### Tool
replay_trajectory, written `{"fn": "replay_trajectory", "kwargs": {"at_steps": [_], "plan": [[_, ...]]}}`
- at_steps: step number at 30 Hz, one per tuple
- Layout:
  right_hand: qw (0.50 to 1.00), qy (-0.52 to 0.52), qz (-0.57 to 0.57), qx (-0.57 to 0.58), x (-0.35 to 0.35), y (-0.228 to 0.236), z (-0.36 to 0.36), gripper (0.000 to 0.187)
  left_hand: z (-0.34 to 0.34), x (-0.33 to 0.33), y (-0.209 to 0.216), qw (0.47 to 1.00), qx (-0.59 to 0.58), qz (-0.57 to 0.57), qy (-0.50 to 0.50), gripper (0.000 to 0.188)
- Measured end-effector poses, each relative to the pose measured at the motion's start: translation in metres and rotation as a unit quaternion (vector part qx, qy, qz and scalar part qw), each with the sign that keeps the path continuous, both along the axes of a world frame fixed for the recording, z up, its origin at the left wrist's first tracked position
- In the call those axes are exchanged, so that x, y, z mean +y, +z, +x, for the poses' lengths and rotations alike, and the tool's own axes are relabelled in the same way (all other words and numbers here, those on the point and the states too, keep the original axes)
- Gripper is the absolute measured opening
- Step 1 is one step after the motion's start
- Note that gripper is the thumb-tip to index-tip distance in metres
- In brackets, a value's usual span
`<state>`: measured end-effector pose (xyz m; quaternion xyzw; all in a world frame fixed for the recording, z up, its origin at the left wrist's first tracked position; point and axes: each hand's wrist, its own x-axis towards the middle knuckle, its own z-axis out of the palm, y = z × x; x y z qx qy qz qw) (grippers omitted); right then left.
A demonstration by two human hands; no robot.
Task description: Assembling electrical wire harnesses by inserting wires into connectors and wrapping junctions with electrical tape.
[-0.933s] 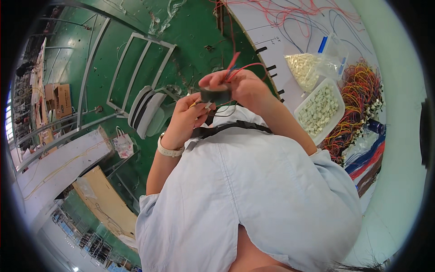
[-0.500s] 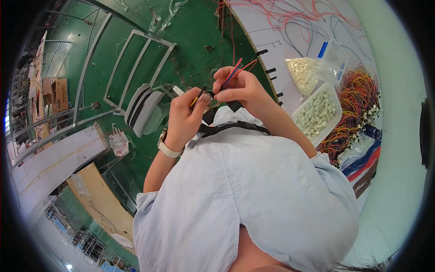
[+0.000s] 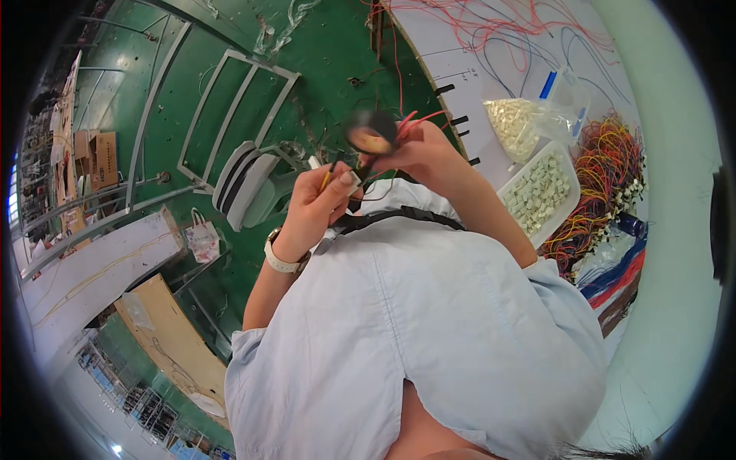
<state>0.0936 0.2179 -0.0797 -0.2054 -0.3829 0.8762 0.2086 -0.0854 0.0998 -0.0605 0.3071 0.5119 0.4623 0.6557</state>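
Observation:
In front of my waist, my left hand (image 3: 316, 201) is closed on a bundle of wires, with a yellow wire showing by its fingers. A small white connector (image 3: 353, 179) sits at its thumb tip. My right hand (image 3: 426, 156) is closed at a roll of black tape (image 3: 371, 132), which is blurred by motion and shows a brownish core. A dark strip spans the gap between the hands. Red wires (image 3: 429, 118) stick out beyond my right fingers. The right fingertips are partly hidden behind the roll.
On the white table to the right are a tray (image 3: 571, 201) of small pale connectors, a clear bag (image 3: 512, 126) of cream pieces, and a heap of coloured wires (image 3: 598, 184). Loose red wires (image 3: 491, 19) lie at its far end. A grey chair (image 3: 245, 186) and metal frame (image 3: 238, 115) stand left.
The black tape roll has swung up from below my right hand to above the wires between my hands. My right hand has turned and shifted slightly right; the left has dropped a little.

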Motion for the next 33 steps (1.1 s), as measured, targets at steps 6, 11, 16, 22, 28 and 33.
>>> {"fn": "replay_trajectory", "kwargs": {"at_steps": [6, 11, 16, 22, 28, 33], "plan": [[0.994, -0.011, -0.036, 0.101, 0.0, -0.022, 0.007, 0.033, 0.001, 0.003, -0.002, 0.999, 0.04, 0.014, 0.022, 0.022], [0.979, 0.051, 0.13, -0.149, -0.004, -0.002, 0.013, 0.038, -0.006, 0.006, 0.0, 0.925, 0.358, 0.123, -0.034, 0.018], [0.948, 0.085, 0.219, -0.217, -0.009, 0.016, 0.016, 0.044, -0.012, 0.016, 0.012, 0.843, 0.465, 0.195, -0.185, 0.019], [0.937, 0.036, 0.29, -0.191, -0.014, 0.016, 0.013, 0.051, -0.014, 0.037, 0.008, 0.936, 0.259, 0.097, -0.218, 0.024], [0.944, 0.042, 0.303, -0.125, 0.0, 0.011, 0.019, 0.055, -0.005, 0.023, -0.003, 0.984, 0.023, 0.078, -0.156, 0.021], [0.942, -0.188, 0.264, -0.088, -0.016, -0.004, -0.004, 0.055, 0.006, 0.018, 0.002, 0.987, 0.028, 0.072, -0.144, 0.021]]}}
